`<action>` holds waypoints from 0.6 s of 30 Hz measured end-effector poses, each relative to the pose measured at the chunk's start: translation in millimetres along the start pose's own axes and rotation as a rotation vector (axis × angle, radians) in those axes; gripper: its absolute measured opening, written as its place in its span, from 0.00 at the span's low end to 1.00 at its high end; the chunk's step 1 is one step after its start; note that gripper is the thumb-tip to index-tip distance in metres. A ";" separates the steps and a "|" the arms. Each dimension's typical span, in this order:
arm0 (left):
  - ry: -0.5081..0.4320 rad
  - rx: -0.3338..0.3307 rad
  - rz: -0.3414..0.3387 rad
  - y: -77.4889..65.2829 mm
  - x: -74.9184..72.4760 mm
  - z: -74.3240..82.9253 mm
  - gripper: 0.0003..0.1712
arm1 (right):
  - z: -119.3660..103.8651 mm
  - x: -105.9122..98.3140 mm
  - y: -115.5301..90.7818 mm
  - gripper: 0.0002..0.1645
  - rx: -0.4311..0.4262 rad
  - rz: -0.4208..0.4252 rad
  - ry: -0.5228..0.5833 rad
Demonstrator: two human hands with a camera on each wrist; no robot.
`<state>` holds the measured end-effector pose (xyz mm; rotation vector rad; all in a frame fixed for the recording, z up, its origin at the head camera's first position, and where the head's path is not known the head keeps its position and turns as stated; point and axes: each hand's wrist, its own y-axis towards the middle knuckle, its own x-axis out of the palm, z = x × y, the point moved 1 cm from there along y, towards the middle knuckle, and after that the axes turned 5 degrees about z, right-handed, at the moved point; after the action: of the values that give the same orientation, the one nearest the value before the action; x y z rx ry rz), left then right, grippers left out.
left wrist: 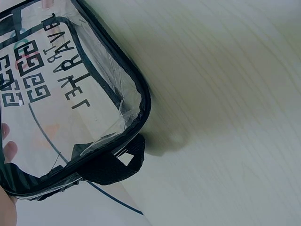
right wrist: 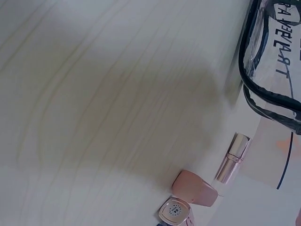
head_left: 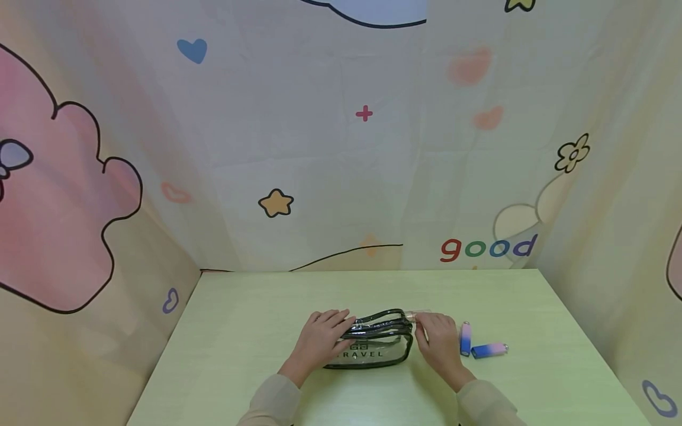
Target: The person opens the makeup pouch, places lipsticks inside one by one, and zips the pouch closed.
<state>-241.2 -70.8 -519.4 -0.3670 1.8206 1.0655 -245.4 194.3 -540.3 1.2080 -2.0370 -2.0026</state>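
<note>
A clear travel pouch [head_left: 367, 353] with black trim and black lettering stands on the table between both hands. My left hand [head_left: 321, 340] lies over its top left part and grips the edge; fingers [left wrist: 9, 149] show through the clear plastic in the left wrist view. At the pouch's right end, my right hand [head_left: 439, 340] pinches at the upper corner, its fingertips right at the black trim; the exact spot of the pinch is hidden. A shiny pinkish lipstick tube [right wrist: 233, 157] lies on the table behind the right hand.
Right of the right hand lie two small pink-and-blue tubes, one pointing away [head_left: 466, 338] and one sideways [head_left: 489, 350]. The pale green table [head_left: 240, 319] ends at a printed cloth backdrop [head_left: 319, 148], with cloth on both sides too. A black fabric loop [left wrist: 113, 165] sticks out from the pouch's end.
</note>
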 end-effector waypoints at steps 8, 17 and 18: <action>-0.009 0.035 0.141 -1.1 -0.9 -0.5 0.25 | 5.9 -3.0 -3.4 0.05 0.028 0.006 -0.035; -0.017 -0.001 0.042 -0.7 -0.6 1.0 0.27 | 8.6 -3.6 -8.4 0.06 0.001 0.002 -0.052; -0.019 0.003 0.058 -0.8 -0.8 1.1 0.27 | 9.3 -3.7 -9.6 0.06 -0.002 0.000 -0.058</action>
<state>-239.6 -70.6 -519.3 -0.3025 1.8255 1.1021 -243.1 205.4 -548.4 1.1627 -2.0597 -2.0632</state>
